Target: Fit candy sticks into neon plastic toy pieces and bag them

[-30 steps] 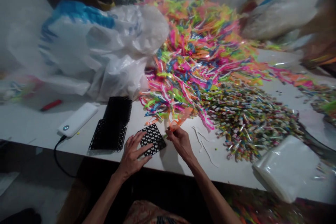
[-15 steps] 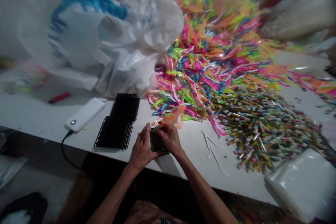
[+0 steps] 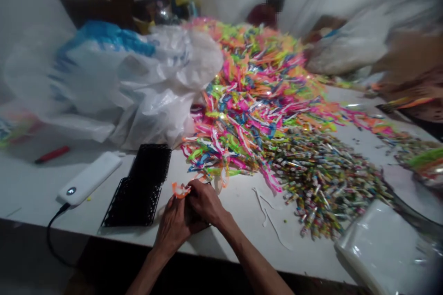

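My left hand [image 3: 174, 223] and my right hand [image 3: 206, 203] are pressed together at the front edge of the white table [image 3: 31, 179], both closed. Between their fingertips sticks out a small orange plastic piece [image 3: 180, 189]. The small black perforated plate seen earlier is hidden under the hands. Just left of them lies a stack of black perforated trays [image 3: 140, 186]. Behind the hands rises a big heap of neon plastic strips [image 3: 263, 83], and to the right a spread of small printed rolls [image 3: 321, 179].
A white power bank [image 3: 89, 178] with a black cable lies at the left, a red marker [image 3: 51, 154] beyond it. White plastic bags [image 3: 124, 83] stand behind. A stack of clear sleeves [image 3: 380, 239] sits front right. Another person sits across the table [image 3: 266, 9].
My hands have closed together over the black plate, and the orange piece has shifted from the right hand's side to the left, above my left fingers. The view has swung slightly.
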A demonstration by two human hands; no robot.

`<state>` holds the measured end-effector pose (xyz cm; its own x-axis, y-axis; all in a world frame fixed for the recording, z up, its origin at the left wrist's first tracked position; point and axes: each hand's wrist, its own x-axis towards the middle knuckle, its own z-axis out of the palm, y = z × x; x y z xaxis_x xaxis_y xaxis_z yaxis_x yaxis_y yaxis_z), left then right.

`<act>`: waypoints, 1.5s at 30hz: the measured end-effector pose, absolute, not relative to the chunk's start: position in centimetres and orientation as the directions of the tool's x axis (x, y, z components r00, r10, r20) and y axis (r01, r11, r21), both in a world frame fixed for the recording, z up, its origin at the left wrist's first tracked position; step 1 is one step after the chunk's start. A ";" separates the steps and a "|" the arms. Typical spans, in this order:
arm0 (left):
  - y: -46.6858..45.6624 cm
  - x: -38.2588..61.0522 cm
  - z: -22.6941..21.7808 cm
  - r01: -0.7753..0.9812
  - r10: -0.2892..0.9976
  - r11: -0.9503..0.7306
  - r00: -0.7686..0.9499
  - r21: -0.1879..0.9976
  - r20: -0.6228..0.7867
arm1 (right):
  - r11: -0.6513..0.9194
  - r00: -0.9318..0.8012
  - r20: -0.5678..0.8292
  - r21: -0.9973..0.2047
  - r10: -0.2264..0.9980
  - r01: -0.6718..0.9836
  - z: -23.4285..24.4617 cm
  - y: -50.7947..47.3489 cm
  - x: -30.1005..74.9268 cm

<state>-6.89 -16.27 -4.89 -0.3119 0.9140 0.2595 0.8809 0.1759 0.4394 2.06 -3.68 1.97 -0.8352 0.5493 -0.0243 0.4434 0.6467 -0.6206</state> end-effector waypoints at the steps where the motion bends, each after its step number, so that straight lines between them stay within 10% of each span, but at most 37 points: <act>1: -16.3 -6.8 -4.8 0.881 0.911 0.192 -0.324 0.433 0.255 | 0.625 -0.823 -0.004 -0.649 0.568 0.434 2.4 -2.5 2.7; 10: -14.0 -8.5 -5.1 0.813 0.846 0.156 -0.403 0.561 0.350 | 0.468 -0.492 -0.018 -0.283 0.870 0.838 6.4 7.6 3.4; 19: -13.3 -9.4 -5.0 0.591 0.857 0.157 -0.479 0.791 0.188 | 0.098 -0.567 -0.113 -0.939 0.816 0.329 2.6 -0.6 5.9; 25: -13.9 -10.0 -5.6 0.555 0.884 0.184 -0.455 0.811 0.110 | -0.105 -0.517 -0.202 -0.972 0.832 0.210 0.0 -4.3 4.9; 45: -14.0 -10.3 -5.3 0.665 0.915 0.203 -0.390 0.719 0.102 | 0.228 -0.633 -0.014 -0.927 0.774 0.299 0.5 -4.9 4.0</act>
